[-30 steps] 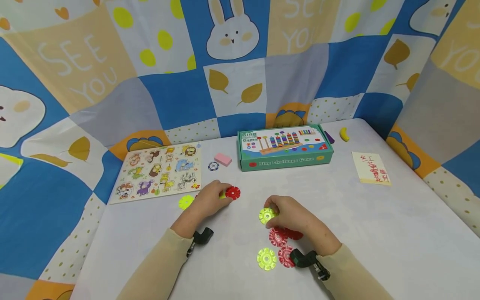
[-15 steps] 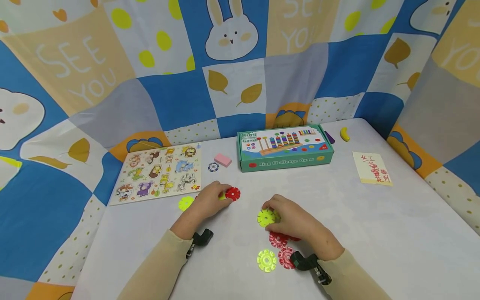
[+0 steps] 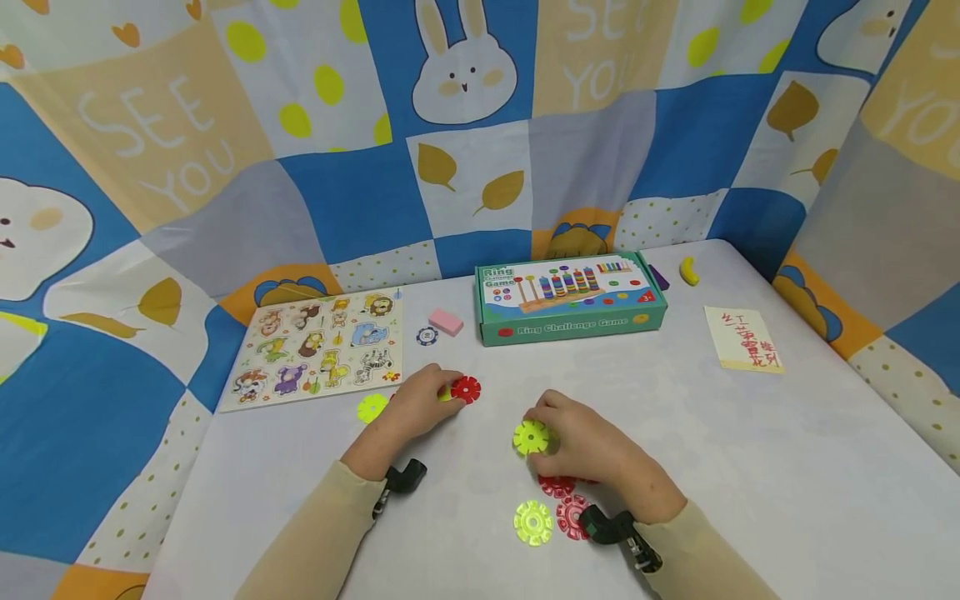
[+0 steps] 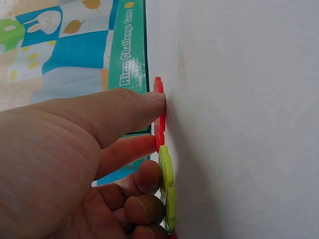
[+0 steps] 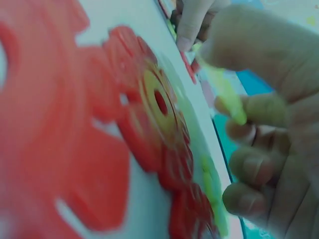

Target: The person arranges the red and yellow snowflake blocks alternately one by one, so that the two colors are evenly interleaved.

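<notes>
Box [image 3: 572,302] sits at the back of the counter [image 3: 757,458], puzzle board [image 3: 315,348] left, block [image 3: 446,322] between, note [image 3: 742,339] right, discs [image 3: 533,523] in front!

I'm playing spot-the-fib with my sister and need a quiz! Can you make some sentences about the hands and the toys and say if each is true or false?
1. The left hand touches a red disc. True.
2. The right hand holds nothing. False: it pinches a yellow-green disc.
3. The banana lies to the right of the green box. True.
4. The animal board lies on top of the green box. False: it lies on the table, to the left of the green box.
5. The pink block lies near a blue-and-white chip. True.
6. The note has blue writing. False: the writing is red.
</notes>
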Demonstrator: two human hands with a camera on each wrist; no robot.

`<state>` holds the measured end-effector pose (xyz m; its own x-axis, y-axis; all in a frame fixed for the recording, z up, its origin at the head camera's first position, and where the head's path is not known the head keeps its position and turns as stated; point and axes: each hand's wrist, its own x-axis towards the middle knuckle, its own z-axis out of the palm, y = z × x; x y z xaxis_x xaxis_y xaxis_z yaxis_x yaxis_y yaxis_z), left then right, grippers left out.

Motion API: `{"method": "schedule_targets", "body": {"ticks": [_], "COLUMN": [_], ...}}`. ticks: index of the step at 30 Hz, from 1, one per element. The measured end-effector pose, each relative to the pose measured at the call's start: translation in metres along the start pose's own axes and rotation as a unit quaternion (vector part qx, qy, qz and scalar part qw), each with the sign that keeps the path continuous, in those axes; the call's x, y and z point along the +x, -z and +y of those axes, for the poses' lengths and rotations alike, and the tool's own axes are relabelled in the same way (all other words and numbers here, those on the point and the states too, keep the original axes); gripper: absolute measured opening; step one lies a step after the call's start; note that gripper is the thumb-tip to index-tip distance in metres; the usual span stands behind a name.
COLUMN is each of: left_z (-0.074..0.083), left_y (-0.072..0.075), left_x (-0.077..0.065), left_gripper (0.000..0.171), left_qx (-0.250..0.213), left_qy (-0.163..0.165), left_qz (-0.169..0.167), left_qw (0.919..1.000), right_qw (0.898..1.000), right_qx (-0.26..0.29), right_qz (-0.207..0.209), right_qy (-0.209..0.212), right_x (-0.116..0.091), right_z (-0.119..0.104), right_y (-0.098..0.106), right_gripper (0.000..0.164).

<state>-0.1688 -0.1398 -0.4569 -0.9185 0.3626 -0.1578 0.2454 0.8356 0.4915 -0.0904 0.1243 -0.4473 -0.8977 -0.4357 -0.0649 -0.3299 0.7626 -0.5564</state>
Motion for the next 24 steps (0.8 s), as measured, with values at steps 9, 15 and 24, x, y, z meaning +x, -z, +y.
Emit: {"method": "schedule_targets", "body": {"ticks": [9, 15, 24], "left_z": [0.001, 0.002, 0.003], "left_y": [0.0, 0.002, 0.001], "left_x": [-0.002, -0.003, -0.002], "left_gripper": [0.051, 0.051, 0.051], "left_qx": [0.001, 0.004, 0.008], "left_qy": [-0.005, 0.002, 0.005], "left_qz": [0.006, 0.008, 0.004], "left_qw": [1.0, 1.0, 0.9999], "right_qw": [0.997, 0.994, 0.992], "right_qx": [0.011, 0.001, -0.019], "right_qz": [0.063, 0.087, 0.095], "right_qy": [0.042, 0.069, 0.082], "right_x": [-0.005, 0.0, 0.015], "right_z": [-0.008, -0.013, -0.017], "right_y": [0.018, 0.031, 0.053], "right_gripper": [0.049, 0.044, 0.043]}}
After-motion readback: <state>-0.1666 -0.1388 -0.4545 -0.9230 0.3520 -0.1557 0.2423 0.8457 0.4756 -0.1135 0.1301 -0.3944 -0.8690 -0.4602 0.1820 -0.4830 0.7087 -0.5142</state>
